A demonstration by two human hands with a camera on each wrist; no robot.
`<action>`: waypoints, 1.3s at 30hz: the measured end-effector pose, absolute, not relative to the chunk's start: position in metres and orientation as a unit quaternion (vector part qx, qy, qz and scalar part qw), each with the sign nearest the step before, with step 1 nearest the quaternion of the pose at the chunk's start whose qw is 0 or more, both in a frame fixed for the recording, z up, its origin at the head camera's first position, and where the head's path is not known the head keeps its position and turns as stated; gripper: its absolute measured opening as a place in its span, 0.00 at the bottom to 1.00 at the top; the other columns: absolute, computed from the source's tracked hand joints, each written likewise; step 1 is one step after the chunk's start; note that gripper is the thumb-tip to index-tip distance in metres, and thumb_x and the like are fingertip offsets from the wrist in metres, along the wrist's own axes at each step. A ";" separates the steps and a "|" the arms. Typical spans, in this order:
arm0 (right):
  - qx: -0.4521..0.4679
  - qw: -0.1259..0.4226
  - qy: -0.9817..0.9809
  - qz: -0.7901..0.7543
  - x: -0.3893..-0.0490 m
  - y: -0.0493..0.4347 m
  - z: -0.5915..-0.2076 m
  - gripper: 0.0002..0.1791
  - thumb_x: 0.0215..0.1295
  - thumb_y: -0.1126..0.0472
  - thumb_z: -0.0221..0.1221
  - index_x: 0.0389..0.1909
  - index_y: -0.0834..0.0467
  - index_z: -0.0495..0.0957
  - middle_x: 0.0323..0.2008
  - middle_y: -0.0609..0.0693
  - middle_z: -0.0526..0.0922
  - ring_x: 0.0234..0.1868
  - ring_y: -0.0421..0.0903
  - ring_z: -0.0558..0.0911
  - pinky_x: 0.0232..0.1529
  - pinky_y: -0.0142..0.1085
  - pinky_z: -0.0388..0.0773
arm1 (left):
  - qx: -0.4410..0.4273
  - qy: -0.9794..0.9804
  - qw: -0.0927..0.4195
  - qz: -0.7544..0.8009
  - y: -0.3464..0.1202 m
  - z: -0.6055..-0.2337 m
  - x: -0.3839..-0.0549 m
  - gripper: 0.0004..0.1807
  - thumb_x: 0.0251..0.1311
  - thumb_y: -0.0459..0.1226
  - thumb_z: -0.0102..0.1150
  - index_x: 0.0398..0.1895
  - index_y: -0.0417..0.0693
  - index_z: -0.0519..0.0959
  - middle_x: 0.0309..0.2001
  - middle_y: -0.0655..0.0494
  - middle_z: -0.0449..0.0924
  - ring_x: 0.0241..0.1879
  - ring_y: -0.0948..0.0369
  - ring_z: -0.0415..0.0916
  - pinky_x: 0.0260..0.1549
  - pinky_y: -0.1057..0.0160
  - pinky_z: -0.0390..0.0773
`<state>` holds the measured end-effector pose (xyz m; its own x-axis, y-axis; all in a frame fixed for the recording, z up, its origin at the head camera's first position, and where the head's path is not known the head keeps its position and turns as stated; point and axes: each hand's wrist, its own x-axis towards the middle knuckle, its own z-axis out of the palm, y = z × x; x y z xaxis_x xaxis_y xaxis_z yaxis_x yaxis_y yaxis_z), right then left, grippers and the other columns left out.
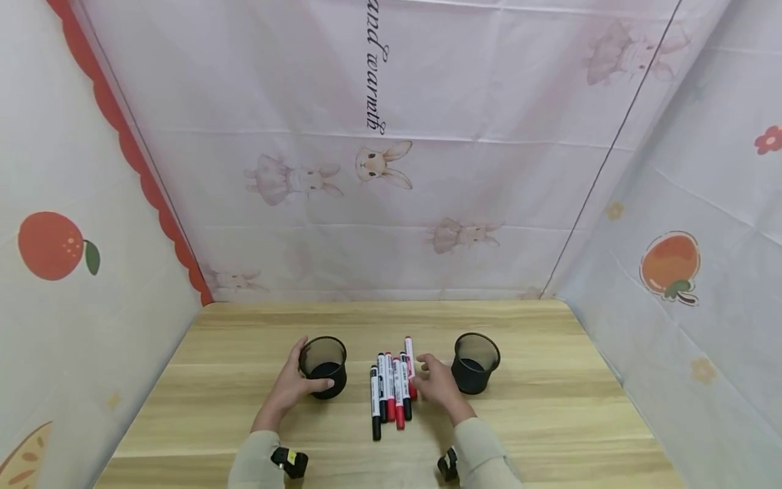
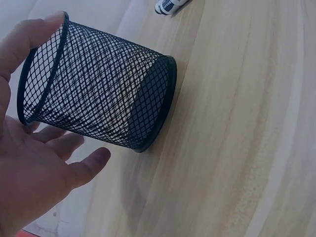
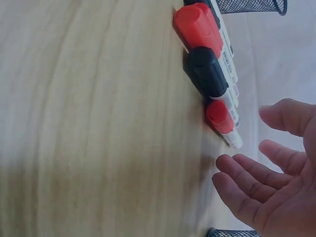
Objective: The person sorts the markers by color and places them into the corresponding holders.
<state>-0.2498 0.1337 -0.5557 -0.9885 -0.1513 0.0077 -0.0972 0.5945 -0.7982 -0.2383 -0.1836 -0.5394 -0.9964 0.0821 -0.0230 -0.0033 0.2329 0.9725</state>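
Note:
My left hand (image 1: 288, 386) is around the left black mesh pen holder (image 1: 324, 382), thumb across its near side and fingers at its left. In the left wrist view the thumb lies on the pen holder's rim (image 2: 58, 64); one finger stands apart from the mesh. My right hand (image 1: 438, 387) hovers just right of a row of markers with white barrels (image 1: 391, 380) and red or black caps, its fingers loosely bent with nothing between them. The nearest marker to it has a red cap (image 3: 219, 116). A second black mesh pen holder (image 1: 475, 367) stands upright beyond my right hand.
Everything stands on a light wood-grain table (image 1: 537, 435). Printed cloth walls (image 1: 366, 265) close off the back and both sides. On my sleeves sit small black wrist devices (image 1: 292, 463).

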 end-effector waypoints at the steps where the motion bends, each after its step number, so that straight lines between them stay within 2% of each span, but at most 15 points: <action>1: -0.065 0.033 0.892 -0.446 -0.251 0.133 -0.556 0.25 0.56 0.66 0.62 0.56 0.66 0.69 0.48 0.67 0.74 0.47 0.60 0.77 0.43 0.50 0.75 | 0.025 0.782 0.033 0.622 -0.184 -0.540 -0.239 0.62 0.38 0.36 0.77 0.73 0.53 0.43 0.69 0.41 0.47 0.67 0.44 0.46 0.60 0.42 0.53; 7: -0.056 0.028 0.901 -0.430 -0.259 0.130 -0.556 0.25 0.56 0.66 0.62 0.55 0.67 0.70 0.44 0.64 0.77 0.44 0.57 0.77 0.41 0.49 0.75 | 0.035 0.771 0.020 0.635 -0.183 -0.543 -0.241 0.60 0.39 0.37 0.76 0.73 0.52 0.45 0.69 0.43 0.50 0.67 0.46 0.47 0.59 0.43 0.55; 13: -0.051 0.032 0.913 -0.402 -0.265 0.126 -0.553 0.25 0.52 0.68 0.62 0.53 0.68 0.70 0.31 0.54 0.77 0.31 0.48 0.75 0.32 0.42 0.74 | 0.045 0.753 0.021 0.657 -0.182 -0.549 -0.241 0.55 0.41 0.33 0.74 0.71 0.49 0.48 0.68 0.43 0.52 0.67 0.48 0.47 0.61 0.44 0.51; 16: -0.043 0.037 0.917 -0.395 -0.267 0.125 -0.553 0.25 0.52 0.68 0.62 0.53 0.69 0.70 0.28 0.52 0.76 0.27 0.46 0.73 0.28 0.39 0.73 | 0.044 0.737 0.028 0.674 -0.181 -0.549 -0.241 0.53 0.43 0.30 0.72 0.70 0.50 0.48 0.68 0.42 0.51 0.68 0.47 0.46 0.61 0.44 0.50; 21: -0.028 0.035 0.915 -0.402 -0.270 0.123 -0.553 0.22 0.54 0.68 0.62 0.50 0.70 0.70 0.27 0.53 0.76 0.26 0.46 0.74 0.26 0.38 0.73 | 0.037 0.724 0.043 0.687 -0.178 -0.531 -0.234 0.51 0.44 0.27 0.69 0.69 0.46 0.48 0.67 0.40 0.52 0.67 0.44 0.45 0.61 0.44 0.50; 28: -0.011 0.024 0.915 -0.402 -0.271 0.120 -0.558 0.21 0.53 0.66 0.63 0.47 0.70 0.71 0.25 0.52 0.73 0.25 0.45 0.72 0.25 0.37 0.71 | 0.034 0.718 0.031 0.694 -0.182 -0.551 -0.245 0.52 0.42 0.27 0.70 0.69 0.47 0.49 0.66 0.40 0.53 0.66 0.44 0.47 0.61 0.44 0.51; 32: -0.007 0.016 0.921 -0.390 -0.272 0.117 -0.559 0.20 0.51 0.66 0.63 0.45 0.70 0.72 0.24 0.52 0.73 0.24 0.46 0.71 0.25 0.37 0.70 | 0.040 0.721 0.039 0.691 -0.183 -0.551 -0.245 0.53 0.43 0.27 0.69 0.70 0.45 0.46 0.66 0.39 0.51 0.66 0.43 0.46 0.60 0.42 0.53; 39: 0.012 0.024 0.928 -0.371 -0.272 0.112 -0.559 0.10 0.48 0.67 0.61 0.32 0.65 0.73 0.22 0.51 0.73 0.23 0.46 0.71 0.21 0.36 0.68 | 0.040 0.740 0.052 0.669 -0.186 -0.551 -0.246 0.50 0.41 0.32 0.72 0.68 0.42 0.54 0.66 0.40 0.54 0.66 0.44 0.49 0.60 0.43 0.54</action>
<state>-0.2722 0.1118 -0.5589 -0.9986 0.0053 -0.0533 0.0406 0.7237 -0.6889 -0.2460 -0.1859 -0.5508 -0.9913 0.1295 -0.0238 -0.0108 0.1007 0.9949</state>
